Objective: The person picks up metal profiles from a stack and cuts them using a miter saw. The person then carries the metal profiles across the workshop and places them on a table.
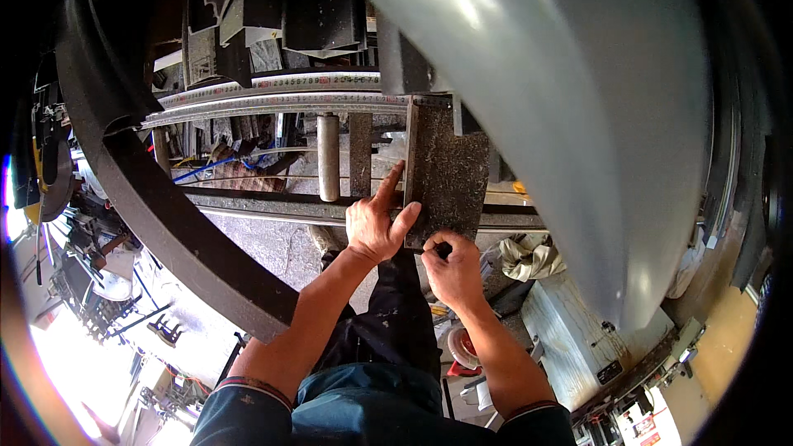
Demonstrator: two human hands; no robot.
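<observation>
My left hand (pixel 378 225) rests at the near left edge of a dark metal plate (pixel 450 173) sprinkled with fine chips. Its index finger points forward beside an upright metal strip (pixel 410 144) on that edge, and the thumb is spread apart. At the plate's near edge, my right hand (pixel 454 271) is closed, the fingers curled round. A short dark bit shows beside the right fingertips, but what they hold is hidden. Beyond the hands, a measuring scale (pixel 277 104) runs sideways on a metal rail and meets the plate's far left corner.
A big grey curved housing (pixel 537 74) hangs over the right side. On the left, a long dark bar (pixel 194 235) reaches toward my left forearm. A metal roller (pixel 328 157) spans the frame. Dark profile offcuts (pixel 322 16) lie beyond; a metal box (pixel 578 330) stands lower right.
</observation>
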